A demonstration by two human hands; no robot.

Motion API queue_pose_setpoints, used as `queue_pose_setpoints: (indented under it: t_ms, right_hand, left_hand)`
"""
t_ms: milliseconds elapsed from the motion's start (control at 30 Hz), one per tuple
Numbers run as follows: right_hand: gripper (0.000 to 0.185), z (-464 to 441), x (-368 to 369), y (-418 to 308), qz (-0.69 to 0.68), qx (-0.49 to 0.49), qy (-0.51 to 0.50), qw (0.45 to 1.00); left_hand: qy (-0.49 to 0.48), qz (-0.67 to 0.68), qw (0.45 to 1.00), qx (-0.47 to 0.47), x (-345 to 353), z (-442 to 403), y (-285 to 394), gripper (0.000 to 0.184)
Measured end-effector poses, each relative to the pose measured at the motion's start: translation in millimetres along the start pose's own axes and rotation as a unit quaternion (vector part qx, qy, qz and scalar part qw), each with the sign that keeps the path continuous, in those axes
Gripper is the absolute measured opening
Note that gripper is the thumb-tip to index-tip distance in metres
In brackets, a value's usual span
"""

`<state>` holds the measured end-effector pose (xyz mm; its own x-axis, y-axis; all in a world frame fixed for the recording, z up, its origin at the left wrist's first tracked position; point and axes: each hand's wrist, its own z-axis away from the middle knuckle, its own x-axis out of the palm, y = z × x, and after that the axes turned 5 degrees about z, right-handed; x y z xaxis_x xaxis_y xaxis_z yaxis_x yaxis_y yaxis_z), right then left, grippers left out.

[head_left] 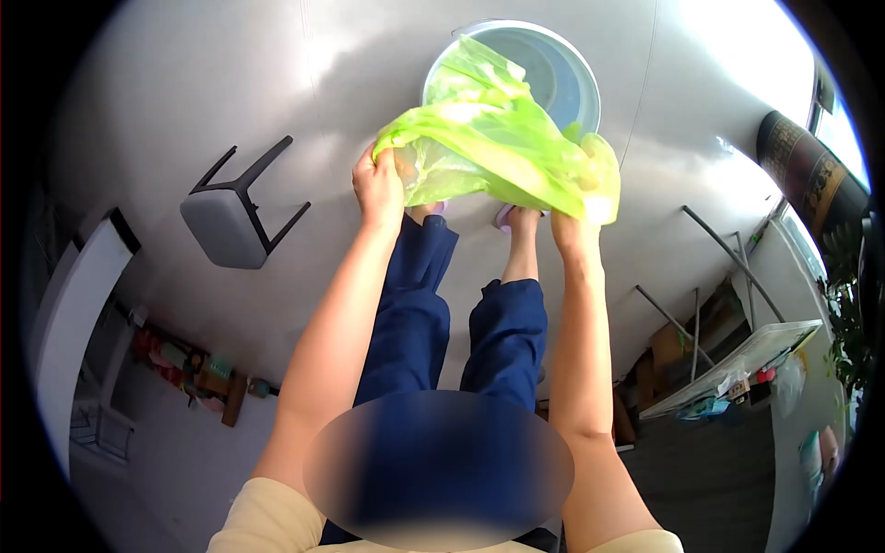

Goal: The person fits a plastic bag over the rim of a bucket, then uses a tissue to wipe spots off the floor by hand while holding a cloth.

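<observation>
A thin, translucent yellow-green plastic bag (498,143) is stretched between my two hands, its upper part lying over the near left side of a round pale bucket (585,78). My left hand (378,189) is closed on the bag's left end, with the thumb side up. At the other end, my right hand (576,230) is mostly covered by the crumpled plastic, and its fingers are hidden beneath it. The bucket stands on the floor in front of my feet, and its inside shows at the right.
A grey stool (226,226) stands at the left. To the right are a table (728,373) with small items, a dark patterned cylinder (802,166) and a leafy plant (843,295). Red and green items (180,364) lie at the lower left.
</observation>
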<state>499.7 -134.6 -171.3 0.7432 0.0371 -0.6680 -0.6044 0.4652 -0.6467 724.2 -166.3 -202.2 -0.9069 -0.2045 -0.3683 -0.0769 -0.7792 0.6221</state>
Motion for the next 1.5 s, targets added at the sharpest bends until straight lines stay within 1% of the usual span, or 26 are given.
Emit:
queue_pose_setpoints:
  t_ms: [33,100,133,167,233,267,367,433,500,567,600,633,700,767,833,933,967,1033,1100,1133,1167,1233,1300,1333,1433,1500]
  right_hand:
    - [0.019,5,-1,3,0.003,0.002,-0.001,1.0]
    - [0.02,13,-2,-11,-0.132,0.131,-0.042,0.982]
    - [0.022,22,0,-13,-0.322,0.235,-0.053,0.916]
    - [0.022,27,4,-6,-0.322,0.237,-0.054,0.915]
    - [0.022,38,11,10,-0.151,0.124,-0.007,0.981]
    - [0.022,35,-4,-4,-0.019,0.246,-0.025,0.969]
    - [0.027,25,0,20,-0.002,0.283,0.088,0.955]
    - [0.048,17,15,43,0.106,0.209,0.107,0.966]
    - [0.04,6,27,53,0.09,0.246,0.077,0.962]
    - [0.033,-4,31,66,0.1,0.276,0.08,0.952]
    - [0.027,-6,32,69,0.111,0.304,0.079,0.943]
    - [0.027,-6,33,71,0.108,0.305,0.079,0.943]
    - [0.016,-12,18,47,-0.08,0.286,0.11,0.948]
    - [0.015,-12,0,7,-0.111,0.221,0.163,0.955]
    - [0.014,-13,-21,-32,-0.275,0.115,0.279,0.913]
    - [0.013,-15,-14,-30,-0.223,0.039,0.326,0.918]
    - [0.018,-9,-6,-16,-0.07,0.134,0.219,0.964]
    - [0.025,0,19,28,0.068,0.228,-0.007,0.971]
    - [0.029,13,10,29,-0.003,0.296,0.071,0.953]
    - [0.028,18,12,28,0.056,0.26,0.154,0.952]
    - [0.028,22,14,24,0.057,0.264,0.148,0.951]
    - [0.033,27,16,13,0.073,0.034,0.202,0.976]
    - [0.041,25,30,-5,-0.099,-0.059,-0.001,0.993]
    - [0.032,19,43,-15,-0.174,-0.065,-0.04,0.982]
    - [0.034,-13,92,-10,-0.226,-0.104,-0.027,0.968]
    - [0.027,-36,116,-3,-0.168,-0.018,-0.284,0.944]
  left_hand:
    - [0.007,0.015,0.999,-0.031,2,-6,-3,0.031]
    - [-0.001,0.021,0.997,-0.073,8,-11,-6,0.034]
    - [-0.01,0.025,0.993,-0.116,8,-10,-8,0.037]
    - [-0.01,0.023,0.993,-0.118,8,-9,-9,0.037]
    - [-0.01,-0.024,0.992,-0.122,10,-6,-12,0.044]
    - [-0.015,-0.02,0.992,-0.12,10,-5,-15,0.047]
    - [-0.027,-0.053,0.995,-0.076,6,-4,-22,0.048]
    - [-0.03,-0.082,0.992,-0.088,0,-10,-30,0.047]
    - [-0.038,-0.109,0.989,-0.095,2,-14,-33,0.045]
    - [0.035,-0.121,0.992,0.034,6,-14,-30,0.036]
    - [0.036,-0.124,0.991,0.035,5,-13,-25,0.036]
    - [0.029,-0.197,0.977,0.076,4,-12,-19,0.03]
    - [0.021,-0.272,0.955,0.115,9,-10,-1,0.025]
    - [-0.049,-0.041,0.991,0.114,24,-7,12,0.018]
    - [-0.033,0.005,0.984,0.174,42,3,22,0.018]
    - [-0.033,-0.146,0.94,0.306,63,12,28,0.022]
    - [-0.066,-0.226,0.948,0.214,66,17,31,0.026]
    - [-0.084,-0.353,0.912,0.192,64,-2,1,0.029]
    - [-0.077,-0.319,0.915,0.235,63,4,6,0.029]
    - [-0.071,-0.291,0.915,0.269,60,7,6,0.03]
    - [-0.072,-0.296,0.915,0.263,58,7,3,0.03]
    - [-0.061,-0.357,0.895,0.26,57,9,-3,0.03]
    - [-0.07,-0.36,0.887,0.281,60,19,3,0.029]
    - [-0.077,-0.365,0.878,0.298,58,27,5,0.029]
    - [-0.095,-0.339,0.881,0.316,48,40,3,0.031]
    - [-0.122,-0.297,0.874,0.364,38,47,4,0.023]
